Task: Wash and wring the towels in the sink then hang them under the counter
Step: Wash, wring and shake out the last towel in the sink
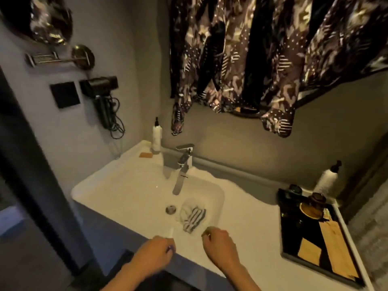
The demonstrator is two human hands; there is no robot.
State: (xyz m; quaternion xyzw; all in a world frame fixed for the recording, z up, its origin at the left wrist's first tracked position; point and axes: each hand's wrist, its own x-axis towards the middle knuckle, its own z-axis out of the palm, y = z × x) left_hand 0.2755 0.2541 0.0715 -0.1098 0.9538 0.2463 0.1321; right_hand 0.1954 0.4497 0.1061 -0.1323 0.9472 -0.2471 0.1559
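A striped towel point(194, 218) lies crumpled in the white sink basin point(218, 198), right of the drain point(171, 209). A white towel point(190, 204) is bunched beside it. The chrome faucet point(182, 166) stands behind the basin, and I see no water running. My left hand point(155, 252) is at the counter's front edge, its fingers closed around a small white strip of cloth point(169, 232) that sticks up from it. My right hand point(219, 244) rests on the front edge just below the striped towel, fingers curled, with nothing visible in them.
A white pump bottle point(157, 136) and a tan soap bar point(146, 155) sit at the back left of the counter. A dark tray point(315, 238) with jars and wooden boards is at the right, another pump bottle point(327, 177) behind it. Patterned clothes point(252, 59) hang overhead.
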